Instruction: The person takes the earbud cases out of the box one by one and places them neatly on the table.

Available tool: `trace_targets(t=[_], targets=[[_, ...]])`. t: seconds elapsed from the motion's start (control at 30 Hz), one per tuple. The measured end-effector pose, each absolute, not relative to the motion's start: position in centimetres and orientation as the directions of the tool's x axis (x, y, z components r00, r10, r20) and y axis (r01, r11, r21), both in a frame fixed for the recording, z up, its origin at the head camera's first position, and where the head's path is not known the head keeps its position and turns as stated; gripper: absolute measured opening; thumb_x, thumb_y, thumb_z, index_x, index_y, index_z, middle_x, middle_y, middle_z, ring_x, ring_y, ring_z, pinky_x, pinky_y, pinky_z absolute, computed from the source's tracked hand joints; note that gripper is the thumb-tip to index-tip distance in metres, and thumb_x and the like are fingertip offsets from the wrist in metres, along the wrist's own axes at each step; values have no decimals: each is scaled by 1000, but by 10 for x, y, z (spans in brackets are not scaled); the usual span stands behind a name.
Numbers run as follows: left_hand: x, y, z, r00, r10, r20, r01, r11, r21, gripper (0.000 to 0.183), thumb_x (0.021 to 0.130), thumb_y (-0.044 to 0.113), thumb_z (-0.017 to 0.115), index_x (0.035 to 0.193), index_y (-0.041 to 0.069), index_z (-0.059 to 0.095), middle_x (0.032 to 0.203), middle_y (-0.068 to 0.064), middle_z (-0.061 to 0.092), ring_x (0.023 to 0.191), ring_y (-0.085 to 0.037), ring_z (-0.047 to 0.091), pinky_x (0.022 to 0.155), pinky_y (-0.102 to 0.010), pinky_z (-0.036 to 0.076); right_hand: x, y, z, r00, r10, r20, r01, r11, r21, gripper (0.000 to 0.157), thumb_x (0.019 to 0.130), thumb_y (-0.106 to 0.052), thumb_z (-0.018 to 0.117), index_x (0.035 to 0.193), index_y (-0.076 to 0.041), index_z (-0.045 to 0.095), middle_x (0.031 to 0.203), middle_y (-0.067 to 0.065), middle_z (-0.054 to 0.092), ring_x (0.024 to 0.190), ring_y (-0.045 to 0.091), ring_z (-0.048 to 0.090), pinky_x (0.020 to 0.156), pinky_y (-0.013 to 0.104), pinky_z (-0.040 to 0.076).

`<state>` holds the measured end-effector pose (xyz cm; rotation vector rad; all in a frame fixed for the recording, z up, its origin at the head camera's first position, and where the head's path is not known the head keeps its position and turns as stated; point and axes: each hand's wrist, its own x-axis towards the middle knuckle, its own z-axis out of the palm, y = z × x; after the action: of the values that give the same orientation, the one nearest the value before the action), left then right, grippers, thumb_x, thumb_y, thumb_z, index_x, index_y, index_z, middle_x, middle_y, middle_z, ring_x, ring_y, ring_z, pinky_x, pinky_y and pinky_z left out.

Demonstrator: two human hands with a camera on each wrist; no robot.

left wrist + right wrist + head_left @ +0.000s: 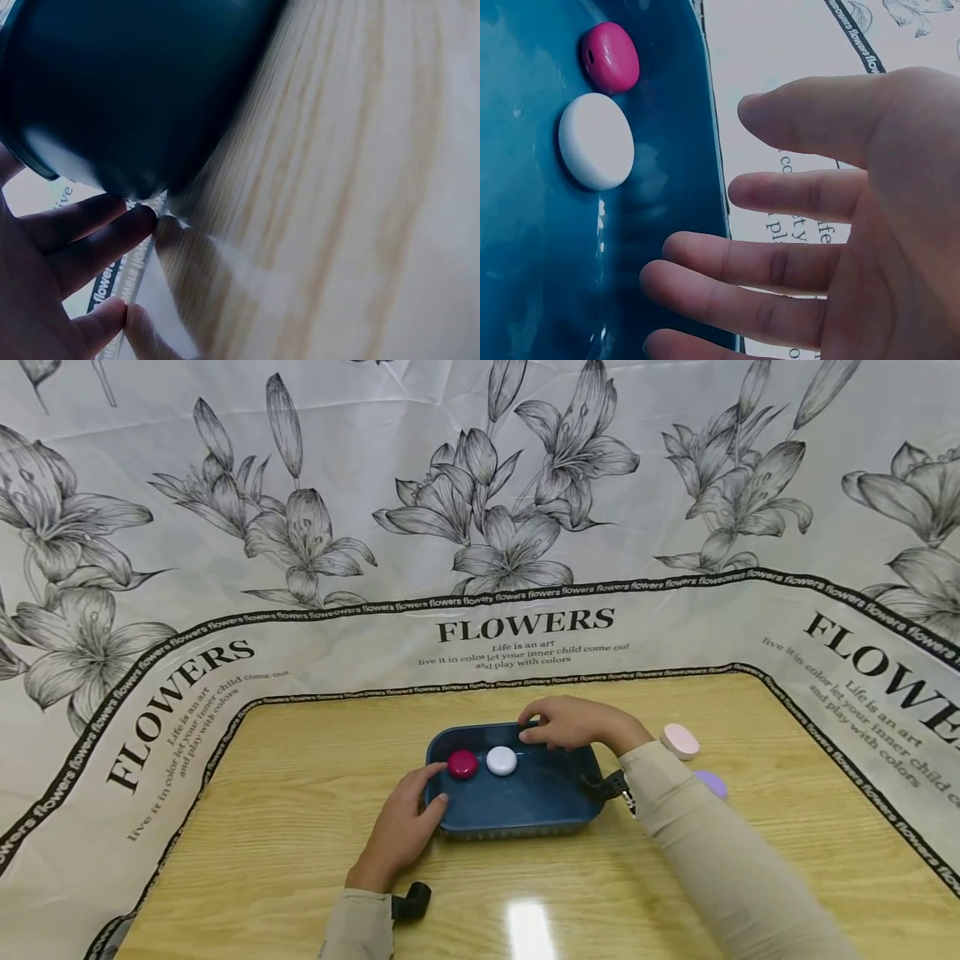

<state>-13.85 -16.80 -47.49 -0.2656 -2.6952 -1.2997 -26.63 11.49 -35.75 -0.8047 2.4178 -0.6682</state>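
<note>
While both hands are at the blue tray (525, 806), the likeliest trouble is a tipped tray, since the fingers at its edges could push unevenly. The red disc (462, 765) and the white disc (502, 761) lie inside it, just beside each other, toward its left end. Both have smooth, rounded tops, so a tilt could well set them sliding along the floor of the tray.

The right hand (573, 723) hangs over the far rim with its fingers spread, thumb apart from the rest, and nothing between them. If those fingertips drop too low or sweep left, they could knock the white disc into the red one, or drag the rim with them. The black wrist mount (606, 786) hangs over the tray's right end and might snag there should the wrist dip.

The left hand (400, 822) touches the left end, thumb and forefinger at the rim, other fingers by the outer wall. The left wrist view is dim, so I cannot tell whether they pinch the tray or merely rest on it; a loose touch would steady little.

Outside, the pale pink disc (680, 742) and the partly hidden lilac disc (715, 784) sit on the table (300, 810) close to the right sleeve (720, 843), where a careless forearm could brush them away.
</note>
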Motion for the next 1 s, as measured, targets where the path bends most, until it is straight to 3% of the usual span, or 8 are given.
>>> trace_targets(t=[0.37, 0.53, 0.67, 0.83, 1.0], targets=[[-143, -165, -475, -972, 104, 209, 228, 611, 758, 44, 99, 25, 61, 143, 21, 55, 144, 2, 52, 136, -20, 46, 113, -48, 36, -268, 105, -359, -692, -645, -323, -436, 731, -525, 44, 101, -31, 60, 135, -3, 58, 108, 6, 67, 86, 25, 67, 74, 35, 53], [-142, -166, -473, -976, 91, 199, 212, 616, 758, 44, 99, 26, 61, 143, 23, 55, 145, 2, 52, 137, -20, 45, 113, -48, 36, -267, 95, -362, -680, -675, -285, -525, 720, -454, 44, 100, -34, 61, 132, -4, 62, 123, 7, 65, 103, 19, 64, 89, 40, 52], [-141, -168, -474, -973, 93, 209, 222, 613, 759, 44, 99, 25, 61, 143, 22, 56, 144, 1, 52, 137, -20, 45, 113, -48, 36, -265, 85, -363, -668, -687, -284, -573, 719, -393, 45, 99, -35, 61, 133, -5, 62, 130, 9, 63, 115, 24, 61, 99, 44, 48], [-140, -169, -477, -968, 106, 227, 243, 617, 749, 44, 99, 24, 62, 142, 20, 56, 143, 1, 54, 136, -20, 46, 112, -47, 37, -261, 75, -363, -658, -690, -301, -595, 722, -353, 47, 99, -33, 61, 135, -3, 61, 132, 11, 62, 121, 28, 58, 102, 45, 47], [-139, -169, -479, -969, 101, 227, 240, 611, 754, 44, 99, 24, 62, 142, 20, 56, 143, 2, 53, 136, -20, 46, 112, -47, 37, -258, 68, -365, -672, -664, -328, -572, 746, -340, 45, 99, -32, 62, 133, -3, 63, 129, 11, 64, 116, 26, 61, 98, 45, 49]])
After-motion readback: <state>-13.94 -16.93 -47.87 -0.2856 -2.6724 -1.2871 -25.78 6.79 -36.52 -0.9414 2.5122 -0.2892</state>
